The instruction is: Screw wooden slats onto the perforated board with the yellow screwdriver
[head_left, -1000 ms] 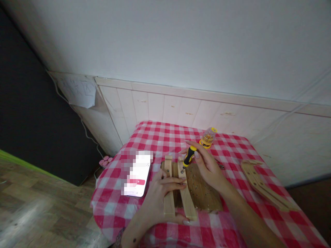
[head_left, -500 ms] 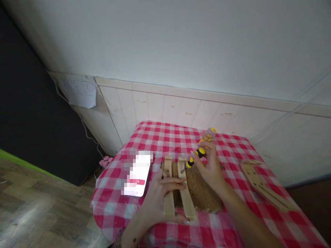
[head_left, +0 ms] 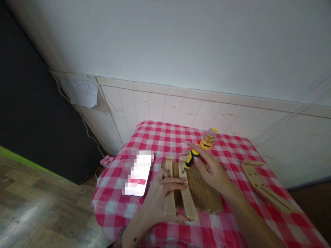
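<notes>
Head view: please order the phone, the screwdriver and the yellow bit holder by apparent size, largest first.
1. phone
2. screwdriver and yellow bit holder: these look alike, and the right hand partly hides the screwdriver.

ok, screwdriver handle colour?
Black and yellow; screwdriver in right hand, head view.

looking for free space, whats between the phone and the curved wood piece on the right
Head view: the left hand pressing two slats onto a board, then the right hand with the screwdriver.
</notes>
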Action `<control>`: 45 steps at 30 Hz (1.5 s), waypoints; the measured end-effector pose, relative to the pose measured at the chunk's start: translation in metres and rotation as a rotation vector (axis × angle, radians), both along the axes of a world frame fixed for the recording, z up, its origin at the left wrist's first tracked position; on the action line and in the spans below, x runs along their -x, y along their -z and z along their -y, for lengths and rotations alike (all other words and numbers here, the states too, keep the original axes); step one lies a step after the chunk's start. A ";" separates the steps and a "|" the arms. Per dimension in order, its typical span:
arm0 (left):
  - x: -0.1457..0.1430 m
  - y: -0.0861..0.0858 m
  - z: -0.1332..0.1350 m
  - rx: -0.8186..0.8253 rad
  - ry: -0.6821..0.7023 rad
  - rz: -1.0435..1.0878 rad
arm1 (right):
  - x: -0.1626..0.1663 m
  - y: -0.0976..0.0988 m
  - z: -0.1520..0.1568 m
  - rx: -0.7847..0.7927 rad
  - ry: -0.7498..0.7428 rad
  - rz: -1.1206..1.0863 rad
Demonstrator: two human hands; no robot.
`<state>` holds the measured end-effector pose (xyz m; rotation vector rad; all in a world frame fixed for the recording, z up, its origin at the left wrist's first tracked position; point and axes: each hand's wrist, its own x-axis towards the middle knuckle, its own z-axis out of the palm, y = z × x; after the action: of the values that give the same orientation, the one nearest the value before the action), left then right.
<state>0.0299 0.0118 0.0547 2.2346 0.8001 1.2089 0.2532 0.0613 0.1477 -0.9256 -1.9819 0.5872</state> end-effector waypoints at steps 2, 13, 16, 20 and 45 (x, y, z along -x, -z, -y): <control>0.002 -0.002 -0.001 -0.003 0.012 -0.030 | -0.001 0.001 -0.001 -0.020 0.057 0.000; 0.002 -0.009 -0.002 0.008 0.028 -0.035 | 0.009 0.011 0.002 -0.184 0.355 -0.029; 0.001 -0.007 -0.002 0.038 0.037 -0.030 | 0.008 0.014 0.001 -0.190 0.291 -0.022; 0.001 -0.006 -0.001 0.005 0.022 -0.014 | 0.004 0.012 0.001 -0.121 0.146 0.000; 0.003 -0.019 -0.002 0.070 0.064 -0.046 | 0.019 0.004 0.008 -0.164 0.454 -0.093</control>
<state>0.0264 0.0136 0.0734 2.2209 0.7703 1.0863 0.2339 0.0530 0.1438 -1.1731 -1.6342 0.2031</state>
